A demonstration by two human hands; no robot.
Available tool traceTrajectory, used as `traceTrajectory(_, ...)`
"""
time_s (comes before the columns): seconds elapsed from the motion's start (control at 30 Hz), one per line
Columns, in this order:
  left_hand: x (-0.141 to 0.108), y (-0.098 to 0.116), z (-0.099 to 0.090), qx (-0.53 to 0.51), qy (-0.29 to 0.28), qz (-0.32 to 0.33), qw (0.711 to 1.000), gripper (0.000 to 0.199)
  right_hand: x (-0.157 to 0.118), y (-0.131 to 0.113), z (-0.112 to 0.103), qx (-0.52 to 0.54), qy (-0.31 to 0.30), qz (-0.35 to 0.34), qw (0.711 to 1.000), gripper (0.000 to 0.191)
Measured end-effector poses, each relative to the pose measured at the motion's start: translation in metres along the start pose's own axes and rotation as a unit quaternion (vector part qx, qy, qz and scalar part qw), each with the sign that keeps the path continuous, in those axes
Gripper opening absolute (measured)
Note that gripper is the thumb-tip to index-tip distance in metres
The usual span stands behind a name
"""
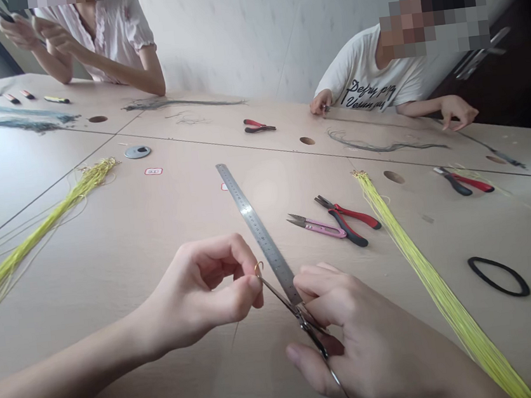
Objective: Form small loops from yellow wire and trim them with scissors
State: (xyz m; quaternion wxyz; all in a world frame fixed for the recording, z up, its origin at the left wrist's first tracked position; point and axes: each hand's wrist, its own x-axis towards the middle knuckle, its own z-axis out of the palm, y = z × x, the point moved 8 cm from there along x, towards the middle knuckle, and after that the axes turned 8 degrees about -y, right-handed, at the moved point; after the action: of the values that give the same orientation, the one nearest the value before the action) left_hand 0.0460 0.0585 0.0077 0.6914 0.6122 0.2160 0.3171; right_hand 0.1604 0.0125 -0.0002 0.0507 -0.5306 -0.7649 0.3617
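My left hand (222,280) pinches a small gold hook (259,266) between thumb and fingertips, its curved end showing above them. My right hand (342,331) is wrapped round slim metal forceps (303,322). Their narrow tips reach up to the hook at my left fingertips; whether they grip it is too small to tell. Just beyond my hands, a steel ruler (253,219) lies slantwise on the table. Right of the ruler are pink thread snips (319,226) and red-and-black pliers (347,218).
Yellow cord bundles lie left (44,234) and right (421,264). A black band (499,276) is at right. Farther off are more pliers (465,181), small red-handled pliers (258,125) and a grey disc (137,151). Two people (108,44) sit across the table, handling things.
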Motion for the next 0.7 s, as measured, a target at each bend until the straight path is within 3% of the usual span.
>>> traceTrajectory(0.23,0.0010,0.0015,0.0004,-0.011,-0.001,0.002,1.000,0.024,-0.0018,-0.0014,0.0040,0.009,-0.027,0.004,1.000,0.034)
traceTrajectory(0.7,-0.0003,0.0001,0.0009,-0.016,-0.005,0.000,1.000,0.022,-0.0029,-0.0028,0.0003,0.005,0.000,-0.007,1.000,0.036)
